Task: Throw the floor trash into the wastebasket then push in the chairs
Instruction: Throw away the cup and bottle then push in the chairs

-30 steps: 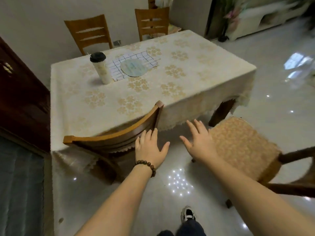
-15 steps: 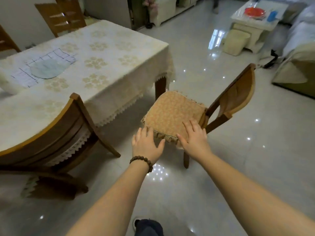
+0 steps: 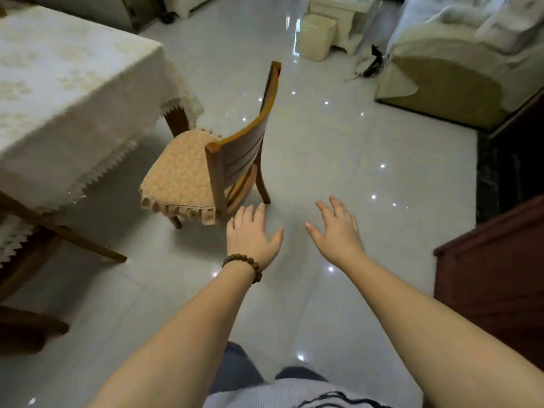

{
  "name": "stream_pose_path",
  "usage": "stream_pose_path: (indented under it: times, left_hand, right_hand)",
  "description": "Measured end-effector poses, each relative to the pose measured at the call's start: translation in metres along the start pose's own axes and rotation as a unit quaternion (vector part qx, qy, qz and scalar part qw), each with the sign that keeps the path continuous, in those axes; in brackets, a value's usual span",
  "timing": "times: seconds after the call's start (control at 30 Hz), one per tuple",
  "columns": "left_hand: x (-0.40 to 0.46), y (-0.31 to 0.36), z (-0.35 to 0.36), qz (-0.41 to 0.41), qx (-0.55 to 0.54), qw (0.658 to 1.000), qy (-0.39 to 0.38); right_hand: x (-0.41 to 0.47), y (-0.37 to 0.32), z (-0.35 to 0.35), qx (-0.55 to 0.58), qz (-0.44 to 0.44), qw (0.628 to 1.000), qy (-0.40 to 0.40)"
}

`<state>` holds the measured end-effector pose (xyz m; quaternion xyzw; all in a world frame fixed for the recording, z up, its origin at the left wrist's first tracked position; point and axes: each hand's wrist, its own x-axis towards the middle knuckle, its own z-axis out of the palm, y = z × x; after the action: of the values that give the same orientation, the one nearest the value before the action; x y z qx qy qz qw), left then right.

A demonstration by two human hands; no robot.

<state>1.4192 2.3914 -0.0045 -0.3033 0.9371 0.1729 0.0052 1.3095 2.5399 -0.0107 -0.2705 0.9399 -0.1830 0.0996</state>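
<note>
A wooden chair (image 3: 232, 154) with a curved slatted back and a fringed, padded orange cushion (image 3: 176, 178) stands on the glossy pale tiled floor (image 3: 323, 148), pulled out from the right corner of the tabletop (image 3: 59, 83), which is draped in a cream lace-edged cloth. Both hands reach forward, empty, fingers spread: the left hand (image 3: 253, 234), with a bead bracelet (image 3: 244, 265), is just near the chair's back post; the right hand (image 3: 338, 228) hovers well right of it.
</note>
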Motion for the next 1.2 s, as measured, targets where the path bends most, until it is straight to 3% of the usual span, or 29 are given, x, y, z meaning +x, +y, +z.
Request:
stream_pose_path:
  times: [0.27,0.53,0.87,1.0,1.2]
  left_hand:
    - [0.041,0.082,0.018,0.014,0.022,0.999,0.039]
    - [0.134,0.110,0.027,-0.030,0.012,0.996,0.078]
    - [0.267,0.126,-0.026,-0.153,-0.019,0.969,0.193]
    - [0.291,0.111,-0.044,-0.216,-0.010,0.955,0.203]
    - [0.302,0.071,-0.053,-0.315,0.048,0.932,0.172]
  right_hand:
    - [0.037,0.075,-0.036,0.006,-0.009,1.000,0.005]
    - [0.159,0.094,-0.051,-0.015,-0.082,0.996,-0.020]
    - [0.341,0.040,-0.090,-0.083,-0.248,0.962,-0.082]
    - [0.385,0.013,-0.096,-0.086,-0.316,0.940,-0.094]
    - [0.459,-0.035,-0.089,-0.109,-0.452,0.880,-0.101]
